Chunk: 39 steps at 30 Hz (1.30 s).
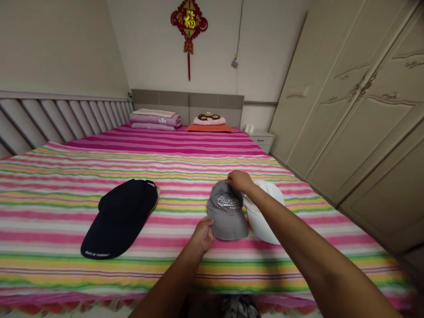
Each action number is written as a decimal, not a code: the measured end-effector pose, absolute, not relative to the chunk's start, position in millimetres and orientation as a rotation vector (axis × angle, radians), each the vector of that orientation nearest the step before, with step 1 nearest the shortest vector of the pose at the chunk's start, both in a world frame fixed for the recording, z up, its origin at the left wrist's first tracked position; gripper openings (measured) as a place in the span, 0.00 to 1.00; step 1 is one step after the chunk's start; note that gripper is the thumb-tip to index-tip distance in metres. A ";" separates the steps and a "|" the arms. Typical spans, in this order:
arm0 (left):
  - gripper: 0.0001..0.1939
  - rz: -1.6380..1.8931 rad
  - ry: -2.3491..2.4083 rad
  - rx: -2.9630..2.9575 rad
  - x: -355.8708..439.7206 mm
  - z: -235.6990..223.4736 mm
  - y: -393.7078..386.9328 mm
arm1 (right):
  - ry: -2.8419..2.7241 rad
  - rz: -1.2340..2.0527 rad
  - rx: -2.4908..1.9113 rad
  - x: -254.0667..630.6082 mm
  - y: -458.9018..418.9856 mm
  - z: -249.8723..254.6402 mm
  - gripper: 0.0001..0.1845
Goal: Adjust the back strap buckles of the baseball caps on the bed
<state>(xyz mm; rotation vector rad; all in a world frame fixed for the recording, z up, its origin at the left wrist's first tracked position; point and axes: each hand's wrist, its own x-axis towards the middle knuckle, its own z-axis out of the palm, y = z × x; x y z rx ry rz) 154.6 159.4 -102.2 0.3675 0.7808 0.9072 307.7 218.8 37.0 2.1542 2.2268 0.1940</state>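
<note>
A grey baseball cap point(228, 223) with white lettering is between my two hands over the striped bed. My left hand point(203, 234) pinches the left edge of its brim. At the back of its crown my right hand point(240, 180) grips the fabric, fingers closed. Just right of it lies a white cap point(266, 227), partly covered by my right forearm. Farther left, a dark navy cap point(122, 216) rests on the bedspread, its long brim toward the near left, apart from both hands.
The striped bedspread point(179, 238) covers the bed. Folded purple bedding point(154, 120) and a pink pillow point(212, 120) sit by the headboard point(212, 104). A railing point(66, 115) runs along the left. Beige wardrobes point(334, 110) and a small nightstand point(264, 140) stand right.
</note>
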 end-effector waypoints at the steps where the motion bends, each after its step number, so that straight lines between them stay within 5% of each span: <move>1: 0.11 0.896 0.797 0.391 153.0 -101.0 160.5 | 2.227 0.188 2.152 308.1 219.7 37.2 0.13; 15: 0.02 0.718 1.048 0.846 139.1 -98.1 166.6 | 2.230 0.140 2.133 304.4 224.0 33.2 0.13; 39: 0.06 0.436 1.207 1.258 137.4 -91.3 182.0 | 2.154 0.263 2.239 301.8 216.4 26.3 0.14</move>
